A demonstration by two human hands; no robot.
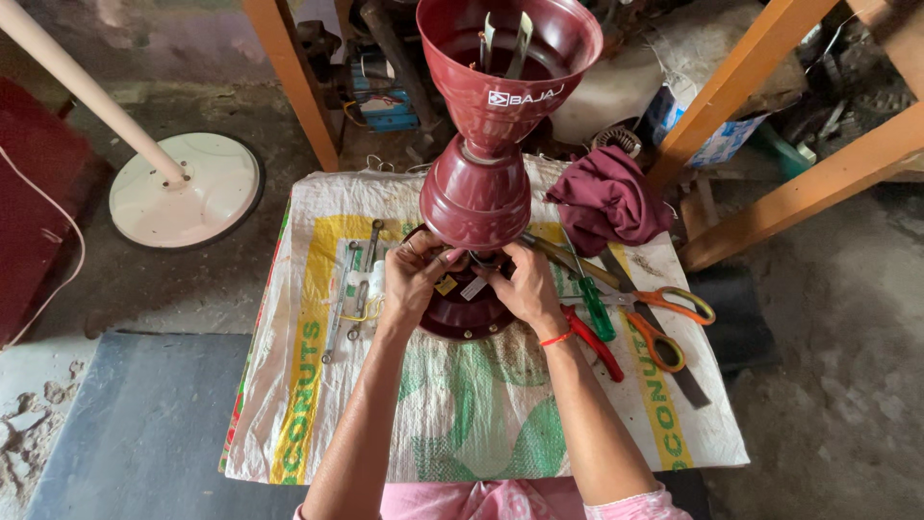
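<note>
1. A woven sack covers a small table on a dusty workshop floor, with wooden beams and a white round stand base behind it.
2. A maroon ceiling fan stands upright at the middle of the sack, its long axis vertical and leaning slightly toward the far edge.
3. Its top cup opens upward; two metal strips stand inside it.
4. The left hand and right hand curl their fingers around the fan's lower part, gripping it from both sides.
5. Near the right edge lie orange-handled scissors, a green screwdriver and a maroon cloth.
6. Spanners lie toward the left edge.
</note>
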